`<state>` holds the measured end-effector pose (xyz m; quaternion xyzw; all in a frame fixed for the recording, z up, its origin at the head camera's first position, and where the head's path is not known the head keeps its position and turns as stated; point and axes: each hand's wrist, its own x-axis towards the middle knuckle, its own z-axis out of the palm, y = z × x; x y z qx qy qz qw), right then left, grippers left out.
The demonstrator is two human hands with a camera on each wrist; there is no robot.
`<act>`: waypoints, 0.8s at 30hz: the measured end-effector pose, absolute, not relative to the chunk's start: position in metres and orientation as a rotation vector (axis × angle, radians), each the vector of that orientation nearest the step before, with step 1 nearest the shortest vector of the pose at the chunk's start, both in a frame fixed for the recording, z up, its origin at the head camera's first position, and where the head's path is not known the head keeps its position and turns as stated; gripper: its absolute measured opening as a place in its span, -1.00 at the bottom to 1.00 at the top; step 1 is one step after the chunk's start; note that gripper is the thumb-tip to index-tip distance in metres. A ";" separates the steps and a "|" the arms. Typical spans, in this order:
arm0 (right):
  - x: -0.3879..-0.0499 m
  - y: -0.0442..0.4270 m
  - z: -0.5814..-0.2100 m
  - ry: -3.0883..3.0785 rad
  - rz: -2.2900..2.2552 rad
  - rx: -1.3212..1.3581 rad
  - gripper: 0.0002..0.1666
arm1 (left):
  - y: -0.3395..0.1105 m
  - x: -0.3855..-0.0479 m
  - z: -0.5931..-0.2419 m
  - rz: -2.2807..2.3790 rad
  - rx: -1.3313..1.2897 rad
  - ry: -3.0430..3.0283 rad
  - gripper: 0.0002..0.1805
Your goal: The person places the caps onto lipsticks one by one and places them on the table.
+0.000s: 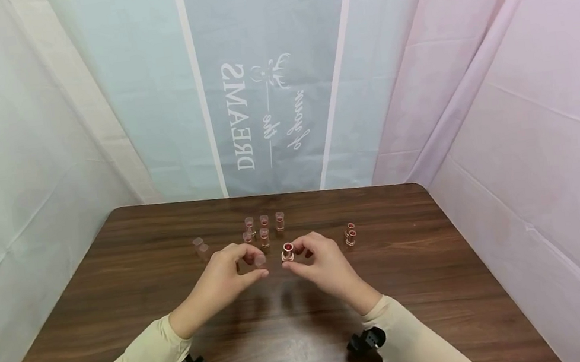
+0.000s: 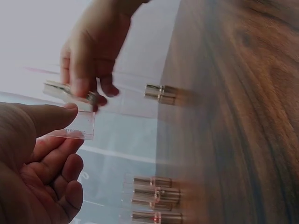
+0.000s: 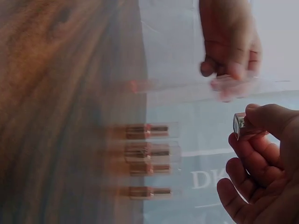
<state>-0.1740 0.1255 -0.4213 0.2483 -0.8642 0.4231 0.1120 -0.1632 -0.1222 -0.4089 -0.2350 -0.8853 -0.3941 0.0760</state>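
Observation:
My left hand [image 1: 220, 281] pinches a clear plastic cap [image 1: 259, 259] between thumb and fingers; the left wrist view shows this cap [image 2: 83, 129] as see-through and square-edged. My right hand [image 1: 329, 266] grips a shiny gold lipstick tube [image 1: 288, 251] upright, its open top showing red inside. In the right wrist view the tube [image 3: 239, 126] sits between thumb and forefinger. Cap and tube are held level with each other above the table, a small gap apart. The other fingers of each hand are loosely bent.
Several capped lipsticks [image 1: 265, 239] stand beyond the hands on the brown wooden table [image 1: 409, 287]. Two uncapped gold tubes [image 1: 351, 237] stand to the right, and two clear caps [image 1: 198, 242] to the left. A printed cloth [image 1: 274, 39] hangs behind the table.

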 end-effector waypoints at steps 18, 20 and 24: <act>-0.173 0.111 -0.439 -2.607 1.116 0.760 -0.80 | -0.104 -0.171 -0.378 -1.310 -0.816 -2.542 -0.79; -0.172 0.111 -0.438 -2.603 1.116 0.768 -0.81 | -0.102 -0.171 -0.380 -1.323 -0.827 -2.548 -0.80; -0.170 0.112 -0.436 -2.583 1.124 0.785 -0.82 | -0.100 -0.172 -0.382 -1.348 -0.846 -2.561 -0.80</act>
